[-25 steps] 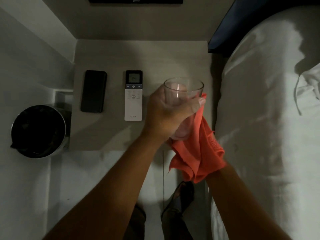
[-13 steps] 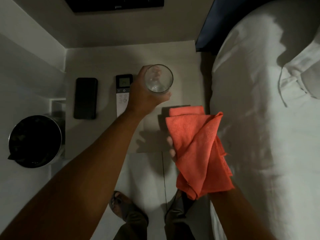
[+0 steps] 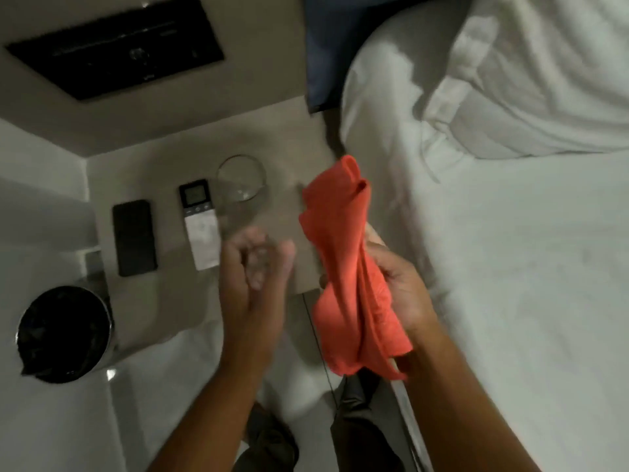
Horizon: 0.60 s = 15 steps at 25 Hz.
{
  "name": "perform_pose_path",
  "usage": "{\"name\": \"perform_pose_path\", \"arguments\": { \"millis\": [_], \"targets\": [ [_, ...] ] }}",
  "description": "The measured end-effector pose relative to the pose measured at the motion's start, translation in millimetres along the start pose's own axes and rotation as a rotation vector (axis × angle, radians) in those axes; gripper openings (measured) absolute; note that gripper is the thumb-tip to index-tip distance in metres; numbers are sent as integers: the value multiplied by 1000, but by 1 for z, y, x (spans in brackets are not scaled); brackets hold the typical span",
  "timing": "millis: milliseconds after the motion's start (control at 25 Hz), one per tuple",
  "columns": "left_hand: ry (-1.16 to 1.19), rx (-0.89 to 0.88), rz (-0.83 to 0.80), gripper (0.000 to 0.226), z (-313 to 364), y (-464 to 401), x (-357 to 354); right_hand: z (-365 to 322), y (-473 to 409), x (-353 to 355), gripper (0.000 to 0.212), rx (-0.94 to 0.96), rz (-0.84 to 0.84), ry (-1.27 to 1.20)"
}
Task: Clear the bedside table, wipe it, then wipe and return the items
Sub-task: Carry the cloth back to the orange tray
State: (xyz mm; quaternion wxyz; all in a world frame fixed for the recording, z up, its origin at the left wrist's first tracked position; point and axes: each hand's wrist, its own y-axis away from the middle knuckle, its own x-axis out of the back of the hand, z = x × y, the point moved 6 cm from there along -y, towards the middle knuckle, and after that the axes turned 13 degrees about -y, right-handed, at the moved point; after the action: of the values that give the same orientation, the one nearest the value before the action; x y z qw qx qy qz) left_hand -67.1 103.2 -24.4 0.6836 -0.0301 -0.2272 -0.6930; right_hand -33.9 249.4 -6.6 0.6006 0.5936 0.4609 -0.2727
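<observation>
On the bedside table (image 3: pixel 282 233) the glass (image 3: pixel 242 178) stands upright just beside the remote (image 3: pixel 200 226), phone (image 3: pixel 134 237) further left. Left hand (image 3: pixel 253 267) is badly blurred, fingers loosely curled around nothing, over the table's front edge. Right hand (image 3: pixel 398 287) grips the orange cloth (image 3: pixel 343 267) by the bed (image 3: pixel 510 301), bare tabletop beneath.

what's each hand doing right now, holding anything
Left hand: empty, fingers loosely curled, blurred, clear of the glass standing on the bedside table.
Right hand: closed around the orange cloth.

Bedside table (image 3: pixel 282 137) — phone (image 3: pixel 134 237), remote (image 3: pixel 200 223), glass (image 3: pixel 242 178)
</observation>
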Motion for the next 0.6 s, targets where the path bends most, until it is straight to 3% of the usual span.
{"name": "perform_pose_path", "arguments": {
  "millis": [120,280,400,520,600],
  "targets": [
    [38,-155,-473,64,93,90,-70,-65,58,5,45,346,203,43],
    [-225,-271,-795,54,156,160,-174,-163,226,39,31,862,587,123],
    [-436,-401,-1134,39,172,242,-254,-185,377,85,32,1184,957,263],
    [-557,-593,-1328,48,158,332,-314,-167,476,147,31,1283,1454,324],
    [-713,-710,-1386,63,135,379,-342,-149,506,183,30,1253,1671,314]
  ]
}}
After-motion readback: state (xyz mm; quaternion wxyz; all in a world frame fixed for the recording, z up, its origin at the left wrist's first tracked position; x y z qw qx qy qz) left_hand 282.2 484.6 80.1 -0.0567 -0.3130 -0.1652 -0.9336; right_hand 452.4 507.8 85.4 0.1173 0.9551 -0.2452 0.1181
